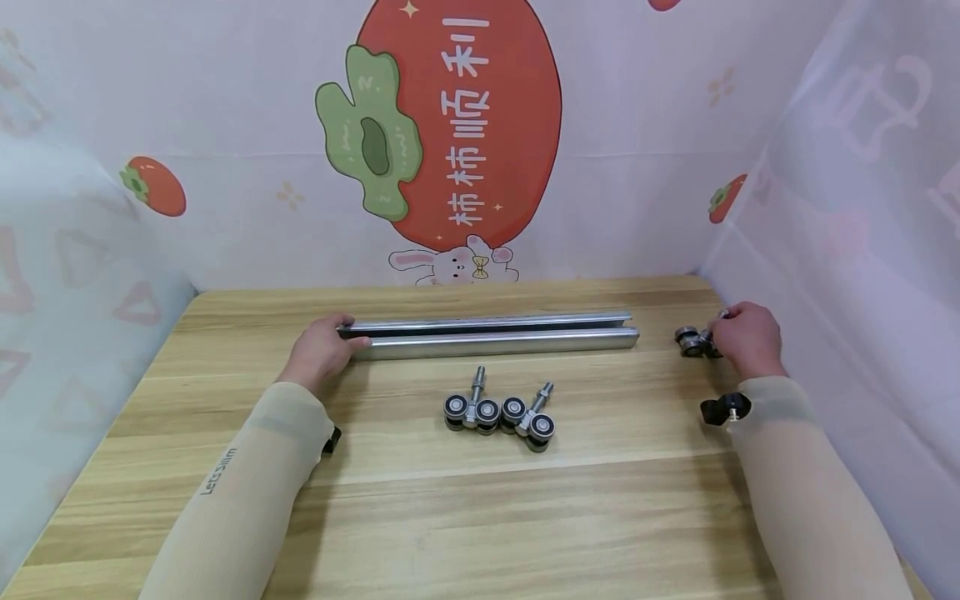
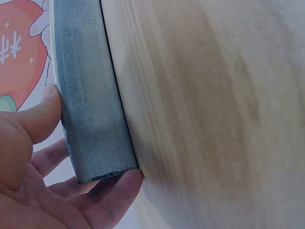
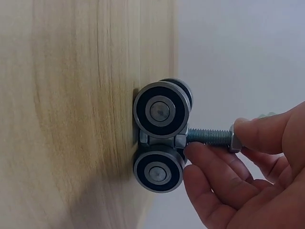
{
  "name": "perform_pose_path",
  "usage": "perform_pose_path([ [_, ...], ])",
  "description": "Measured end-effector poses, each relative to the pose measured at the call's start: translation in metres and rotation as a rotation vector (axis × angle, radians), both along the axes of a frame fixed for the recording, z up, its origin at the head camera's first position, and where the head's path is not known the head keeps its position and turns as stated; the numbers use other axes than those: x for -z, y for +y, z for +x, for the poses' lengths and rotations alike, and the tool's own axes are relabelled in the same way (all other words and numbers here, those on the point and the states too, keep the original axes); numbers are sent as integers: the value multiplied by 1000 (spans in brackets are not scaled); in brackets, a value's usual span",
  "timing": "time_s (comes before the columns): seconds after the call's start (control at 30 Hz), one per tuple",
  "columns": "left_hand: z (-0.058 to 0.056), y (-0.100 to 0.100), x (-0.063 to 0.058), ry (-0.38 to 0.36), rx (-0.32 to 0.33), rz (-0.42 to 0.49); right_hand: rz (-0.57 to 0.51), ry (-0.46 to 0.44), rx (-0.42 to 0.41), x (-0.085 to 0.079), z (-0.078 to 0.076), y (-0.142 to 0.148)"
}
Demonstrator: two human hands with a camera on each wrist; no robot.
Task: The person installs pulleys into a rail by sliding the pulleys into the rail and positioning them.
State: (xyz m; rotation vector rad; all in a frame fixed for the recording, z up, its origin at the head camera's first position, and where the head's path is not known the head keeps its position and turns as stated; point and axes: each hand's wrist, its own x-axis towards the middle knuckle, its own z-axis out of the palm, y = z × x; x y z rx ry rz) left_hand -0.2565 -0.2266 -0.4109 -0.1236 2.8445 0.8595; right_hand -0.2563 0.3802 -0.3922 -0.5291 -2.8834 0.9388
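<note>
A long silvery metal channel rail (image 1: 495, 340) lies across the far part of the wooden table, its open slot facing up. My left hand (image 1: 322, 346) grips the rail's left end. In the left wrist view the thumb (image 2: 45, 107) presses along one edge, and the fingertips curl under the end. At the far right, my right hand (image 1: 748, 337) pinches a four-wheeled roller trolley (image 3: 161, 110) by its threaded bolt (image 3: 209, 137), with the thumb at the nut. The trolley's wheels are right at the tabletop.
Two more roller trolleys, one (image 1: 471, 408) beside the other (image 1: 529, 418), rest mid-table in front of the rail, bolts pointing away. Printed cloth (image 1: 247, 225) hangs behind the table and at both sides. Each wrist wears a small black camera (image 1: 723, 409).
</note>
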Motion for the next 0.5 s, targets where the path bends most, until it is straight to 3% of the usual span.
perform_pose_path([
  [0.5, -2, -3, 4, 26, 11, -4, -10, 3, -2, 1, -8, -4],
])
